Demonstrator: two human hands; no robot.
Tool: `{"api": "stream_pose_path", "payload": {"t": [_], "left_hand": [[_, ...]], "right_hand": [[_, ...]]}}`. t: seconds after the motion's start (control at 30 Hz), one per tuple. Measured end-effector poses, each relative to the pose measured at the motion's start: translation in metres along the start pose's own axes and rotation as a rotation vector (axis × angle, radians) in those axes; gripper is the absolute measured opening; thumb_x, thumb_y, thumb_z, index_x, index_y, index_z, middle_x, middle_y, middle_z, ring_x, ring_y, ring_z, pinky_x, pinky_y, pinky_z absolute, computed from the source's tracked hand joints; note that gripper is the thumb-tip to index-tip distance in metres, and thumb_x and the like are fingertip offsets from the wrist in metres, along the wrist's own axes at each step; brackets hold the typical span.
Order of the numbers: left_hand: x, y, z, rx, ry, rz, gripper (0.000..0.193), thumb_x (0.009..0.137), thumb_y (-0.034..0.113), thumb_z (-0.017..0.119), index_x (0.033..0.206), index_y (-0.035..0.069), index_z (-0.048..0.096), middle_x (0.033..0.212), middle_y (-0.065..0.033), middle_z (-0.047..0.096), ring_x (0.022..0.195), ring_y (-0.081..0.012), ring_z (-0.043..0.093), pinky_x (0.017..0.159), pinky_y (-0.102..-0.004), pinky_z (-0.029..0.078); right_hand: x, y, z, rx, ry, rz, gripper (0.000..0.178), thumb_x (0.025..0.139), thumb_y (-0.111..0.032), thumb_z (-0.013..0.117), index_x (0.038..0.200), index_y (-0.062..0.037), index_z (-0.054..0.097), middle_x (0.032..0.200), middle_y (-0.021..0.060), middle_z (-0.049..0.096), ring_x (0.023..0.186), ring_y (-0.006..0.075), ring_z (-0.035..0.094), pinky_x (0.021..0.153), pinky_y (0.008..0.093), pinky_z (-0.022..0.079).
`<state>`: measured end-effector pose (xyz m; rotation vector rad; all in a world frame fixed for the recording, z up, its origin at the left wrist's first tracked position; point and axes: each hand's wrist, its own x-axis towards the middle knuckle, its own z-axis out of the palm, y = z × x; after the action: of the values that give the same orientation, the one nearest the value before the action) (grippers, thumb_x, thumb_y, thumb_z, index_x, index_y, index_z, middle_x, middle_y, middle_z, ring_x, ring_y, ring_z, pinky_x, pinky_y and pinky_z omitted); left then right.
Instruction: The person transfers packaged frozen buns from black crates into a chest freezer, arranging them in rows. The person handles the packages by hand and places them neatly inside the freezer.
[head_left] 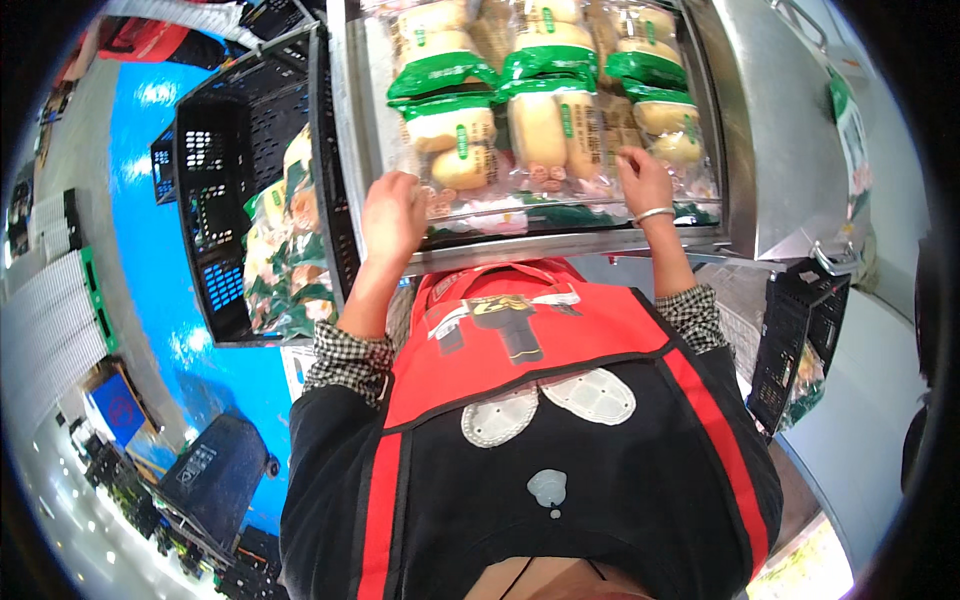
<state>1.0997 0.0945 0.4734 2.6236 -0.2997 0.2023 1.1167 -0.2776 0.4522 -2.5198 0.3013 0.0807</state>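
Note:
Several clear bags of pale yellow lotus root with green bands lie in rows in a metal-framed tray in front of me. At the front left, my left hand is closed, its fingers curled at the edge of the left front lotus root bag. My right hand, a bracelet at its wrist, is closed with fingertips pinched on the clear plastic beside the right front lotus root bag. The fingertips of both hands are partly hidden.
A black plastic crate with more green-printed bags stands left of the tray. Another black crate holding bags is low on the right. Steel machine housing borders the tray's right side. A dark cart stands on the blue floor.

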Motion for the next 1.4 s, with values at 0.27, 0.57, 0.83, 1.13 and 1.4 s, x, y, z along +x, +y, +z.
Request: {"api": "stream_pose_path", "payload": {"t": [0.27,0.57,0.83,1.13,1.4], "left_hand": [[-0.021,0.093,0.058,-0.109,-0.180,0.460,0.017,0.071,0.008,0.059,0.086,-0.001,0.058,0.099,-0.0127,0.058,0.091,-0.0286,0.056,0.081,-0.0399,0.046],[-0.034,0.115,0.065,0.066,-0.190,0.405,0.034,0.069,0.011,0.062,0.100,-0.001,0.057,0.109,-0.0126,0.054,0.103,-0.0283,0.053,0.089,-0.0386,0.043],[-0.013,0.105,0.088,-0.044,-0.123,0.134,0.030,0.078,0.016,0.064,0.100,-0.003,0.057,0.096,-0.0179,0.061,0.086,-0.0365,0.059,0.077,-0.0436,0.048],[0.087,0.113,0.126,-0.485,-0.306,-0.458,0.057,0.078,0.024,0.073,0.119,-0.007,0.048,0.098,-0.0196,0.065,0.089,-0.0240,0.065,0.076,-0.0339,0.051],[0.085,0.111,0.137,-0.646,-0.286,-0.442,0.081,0.074,0.017,0.078,0.135,-0.008,0.030,0.115,-0.0213,0.058,0.099,-0.0247,0.061,0.080,-0.0334,0.052]], "right_hand": [[0.001,0.041,0.010,-0.144,-0.253,-0.077,0.031,0.073,-0.025,0.070,0.098,-0.0057,0.067,0.092,0.0137,0.067,0.084,0.0283,0.065,0.075,0.0367,0.051],[0.011,0.044,0.015,-0.168,-0.220,-0.037,0.019,0.071,-0.020,0.067,0.085,-0.0066,0.068,0.083,0.0150,0.067,0.081,0.0312,0.064,0.074,0.0403,0.050],[0.019,0.051,0.003,-0.206,-0.289,-0.149,0.027,0.070,-0.019,0.069,0.093,-0.0055,0.067,0.087,0.0151,0.067,0.083,0.0296,0.065,0.074,0.0383,0.051],[0.055,0.017,0.014,0.264,-0.449,0.201,0.060,0.074,-0.036,0.075,0.118,0.0007,0.057,0.090,0.0112,0.068,0.076,0.0219,0.066,0.069,0.0310,0.052],[0.054,0.037,0.036,0.185,-0.260,-0.020,0.060,0.074,-0.033,0.076,0.118,0.0032,0.056,0.103,0.0155,0.066,0.089,0.0228,0.065,0.076,0.0331,0.052]]}}
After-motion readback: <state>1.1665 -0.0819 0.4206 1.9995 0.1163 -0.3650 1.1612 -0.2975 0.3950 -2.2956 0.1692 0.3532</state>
